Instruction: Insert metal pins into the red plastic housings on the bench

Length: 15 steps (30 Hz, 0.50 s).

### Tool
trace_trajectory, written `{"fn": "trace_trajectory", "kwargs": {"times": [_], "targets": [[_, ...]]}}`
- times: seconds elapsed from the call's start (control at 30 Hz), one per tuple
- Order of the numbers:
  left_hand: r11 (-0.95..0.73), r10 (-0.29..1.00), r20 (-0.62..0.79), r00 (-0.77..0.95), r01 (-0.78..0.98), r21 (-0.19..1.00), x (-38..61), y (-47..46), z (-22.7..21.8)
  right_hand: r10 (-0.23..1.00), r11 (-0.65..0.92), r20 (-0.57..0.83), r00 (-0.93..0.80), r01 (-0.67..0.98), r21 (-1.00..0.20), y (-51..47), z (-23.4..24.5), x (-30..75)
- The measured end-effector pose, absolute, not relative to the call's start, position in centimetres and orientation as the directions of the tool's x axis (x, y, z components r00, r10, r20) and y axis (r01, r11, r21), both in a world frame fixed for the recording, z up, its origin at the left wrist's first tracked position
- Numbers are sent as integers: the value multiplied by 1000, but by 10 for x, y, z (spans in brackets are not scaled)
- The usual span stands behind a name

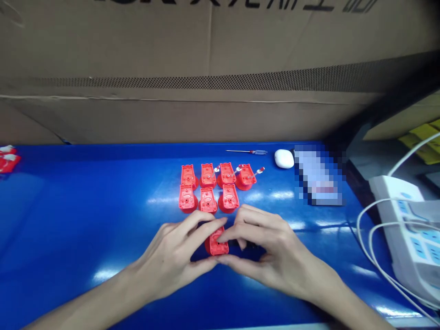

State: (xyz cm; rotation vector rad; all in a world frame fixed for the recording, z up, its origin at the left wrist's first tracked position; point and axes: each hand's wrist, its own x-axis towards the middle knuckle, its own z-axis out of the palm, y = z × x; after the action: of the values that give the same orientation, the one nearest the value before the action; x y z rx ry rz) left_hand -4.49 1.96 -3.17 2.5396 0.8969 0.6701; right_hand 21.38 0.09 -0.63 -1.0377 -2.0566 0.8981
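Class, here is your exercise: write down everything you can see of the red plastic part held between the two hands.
It is a bright red moulded plastic housing, roughly rectangular, with a flared lower edge and a small round hole in its visible face. Fingers of the left hand and the right hand touch it from both sides and hide much of it. Whether it touches the blue bench top cannot be told. It lies just in front of seven similar red parts.
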Motion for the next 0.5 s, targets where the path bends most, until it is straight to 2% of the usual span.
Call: {"fn": "trace_trajectory", "kwargs": {"times": [0.13, 0.5], "targets": [[-730, 658, 306, 688, 484, 483, -45, 19, -32, 817, 528, 260, -514, 489, -694, 0, -14, 213], [-702, 680, 262, 685, 506, 501, -45, 19, -31, 794, 568, 219, -567, 564, -600, -4, -13, 216]]}}
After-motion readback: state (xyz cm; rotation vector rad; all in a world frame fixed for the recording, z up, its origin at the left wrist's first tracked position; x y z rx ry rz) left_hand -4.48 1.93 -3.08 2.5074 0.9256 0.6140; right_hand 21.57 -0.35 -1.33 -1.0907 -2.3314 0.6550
